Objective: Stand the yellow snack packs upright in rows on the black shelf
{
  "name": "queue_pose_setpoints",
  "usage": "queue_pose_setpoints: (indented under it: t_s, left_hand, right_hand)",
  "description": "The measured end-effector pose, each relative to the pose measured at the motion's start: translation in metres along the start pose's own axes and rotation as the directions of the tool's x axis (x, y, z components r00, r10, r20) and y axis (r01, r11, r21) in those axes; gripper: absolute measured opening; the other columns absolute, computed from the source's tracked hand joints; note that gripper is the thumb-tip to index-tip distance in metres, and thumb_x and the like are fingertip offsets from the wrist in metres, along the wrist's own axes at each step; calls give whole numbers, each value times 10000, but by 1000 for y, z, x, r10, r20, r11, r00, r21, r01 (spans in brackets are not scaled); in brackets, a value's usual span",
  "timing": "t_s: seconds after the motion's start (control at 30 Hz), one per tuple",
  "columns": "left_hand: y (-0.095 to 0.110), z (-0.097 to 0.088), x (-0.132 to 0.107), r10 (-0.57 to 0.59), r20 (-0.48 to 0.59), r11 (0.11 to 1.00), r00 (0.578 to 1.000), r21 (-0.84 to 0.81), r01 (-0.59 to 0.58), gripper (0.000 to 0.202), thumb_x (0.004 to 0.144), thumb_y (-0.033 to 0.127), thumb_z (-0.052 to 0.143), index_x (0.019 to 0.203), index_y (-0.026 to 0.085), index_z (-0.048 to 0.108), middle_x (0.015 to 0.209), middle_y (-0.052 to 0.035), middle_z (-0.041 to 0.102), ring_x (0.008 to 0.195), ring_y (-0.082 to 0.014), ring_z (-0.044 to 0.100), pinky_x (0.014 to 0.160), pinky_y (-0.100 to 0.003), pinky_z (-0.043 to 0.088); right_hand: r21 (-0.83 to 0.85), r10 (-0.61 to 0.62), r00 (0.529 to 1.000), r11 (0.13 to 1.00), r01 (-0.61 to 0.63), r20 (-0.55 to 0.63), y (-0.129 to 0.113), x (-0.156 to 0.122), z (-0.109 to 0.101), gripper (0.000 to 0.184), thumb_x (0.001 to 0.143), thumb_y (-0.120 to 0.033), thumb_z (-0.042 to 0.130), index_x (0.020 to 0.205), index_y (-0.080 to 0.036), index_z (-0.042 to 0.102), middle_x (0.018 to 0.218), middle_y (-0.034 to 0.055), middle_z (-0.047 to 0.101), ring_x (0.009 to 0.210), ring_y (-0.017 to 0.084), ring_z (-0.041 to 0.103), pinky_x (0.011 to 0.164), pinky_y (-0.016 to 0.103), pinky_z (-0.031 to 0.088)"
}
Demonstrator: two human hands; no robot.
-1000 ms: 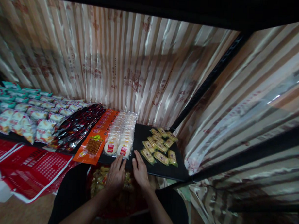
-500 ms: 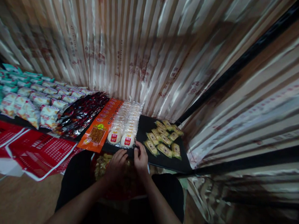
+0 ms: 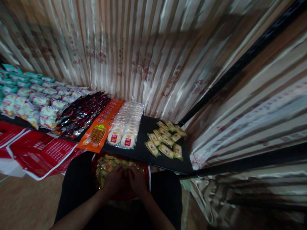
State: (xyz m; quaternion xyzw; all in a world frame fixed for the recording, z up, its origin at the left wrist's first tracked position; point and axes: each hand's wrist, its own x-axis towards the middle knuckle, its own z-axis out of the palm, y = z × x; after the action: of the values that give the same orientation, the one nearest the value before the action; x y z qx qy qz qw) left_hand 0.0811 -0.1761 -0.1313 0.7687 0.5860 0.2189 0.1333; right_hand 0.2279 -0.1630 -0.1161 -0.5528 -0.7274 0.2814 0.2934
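Observation:
My left hand point(image 3: 116, 178) and my right hand point(image 3: 137, 181) are close together over a red basket point(image 3: 149, 182) between my knees. Wrapped yellowish snacks point(image 3: 108, 165) fill the basket, and both hands are among them. The fingers of each hand curl inward; dim light hides what they hold, if anything. On the black shelf point(image 3: 139, 157) just beyond, similar wrapped snacks point(image 3: 166, 150) lie in short rows at the right end. Left of these are two rows of clear-wrapped round white crackers point(image 3: 128, 141) with red labels.
An orange packet point(image 3: 93, 139) of stick snacks lies beside dark shiny packets point(image 3: 80, 115). White bags point(image 3: 49, 116) and teal bags point(image 3: 10, 81) stand farther left. Red printed sheeting point(image 3: 43, 154) hangs below the shelf. Striped sheeting point(image 3: 136, 44) backs it, with a black pole point(image 3: 220, 77) slanting at the right.
Both hands have drawn back from the shelf's front edge, near the white crackers, down into the basket. The view has shifted slightly; the snacks on the shelf keep their arrangement.

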Motion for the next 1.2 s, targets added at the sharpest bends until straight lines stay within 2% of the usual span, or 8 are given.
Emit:
queue_pose_setpoints:
  t_s: [0.23,0.33,0.47,0.7,0.83,0.97,1.07,1.2]
  left_hand:
    - [45,-25,42,172,-191,953,966,-214,-212,312,842,108,315,1015,169,567,1082,-87,577,1044,-165,540,912,-319,469]
    - [64,-23,74,130,-215,942,968,-279,-188,336,832,107,310,1071,140,545,1169,-116,535,1120,-180,507,962,-348,443]
    - [82,-9,107,8,-107,931,994,-361,-46,390,781,88,354,1135,117,516,1232,-141,502,1086,-189,542,935,-346,470]
    - [88,1,117,-112,-78,908,991,-412,71,535,714,30,372,1225,154,467,1296,-125,468,1085,-188,549,942,-354,465]
    - [89,-16,119,-99,-147,929,984,-367,38,522,737,72,413,1242,192,472,1367,-103,398,1236,-229,417,1009,-410,395]
    - [91,-35,124,-40,-135,907,990,-420,-21,486,760,125,456,1237,214,482,1383,-90,386,1245,-229,400,1024,-431,362]
    - [93,-41,126,-20,-82,841,996,-541,-28,340,762,154,479,1086,188,574,1152,-78,580,1078,-194,534,960,-384,424]
    - [98,-33,127,-224,58,655,973,-730,194,239,759,216,496,979,168,574,881,-34,631,718,-133,599,611,-250,521]
  right_hand:
    - [-225,-146,935,972,74,-323,-2,32,-75,327,889,-247,360,1083,-195,618,1081,97,622,1055,213,531,937,383,414]
    - [-359,-97,931,933,-39,-353,14,46,-100,322,849,-269,446,1127,-201,594,1169,101,570,1104,258,479,954,434,386]
    - [-386,-43,955,919,-77,-294,28,48,-107,342,795,-231,509,1128,-210,587,1100,108,597,1051,270,513,924,425,409]
    - [72,158,946,987,-143,-282,26,44,-101,308,830,-379,445,1026,-202,604,984,78,667,868,219,614,792,355,482]
    - [464,349,919,855,-231,-186,22,52,-110,384,761,-506,501,950,-198,630,757,37,679,666,184,614,580,286,479]
    - [560,378,926,767,-314,1,11,62,-138,373,687,-516,586,830,-180,662,571,-13,594,492,117,505,443,216,329]
    - [608,332,942,738,-294,53,1,67,-159,354,667,-502,620,755,-161,656,595,-19,579,490,87,470,444,201,287]
    - [689,362,932,680,-250,-19,-4,71,-164,437,657,-515,640,930,-175,629,628,-22,596,550,102,521,486,200,340]
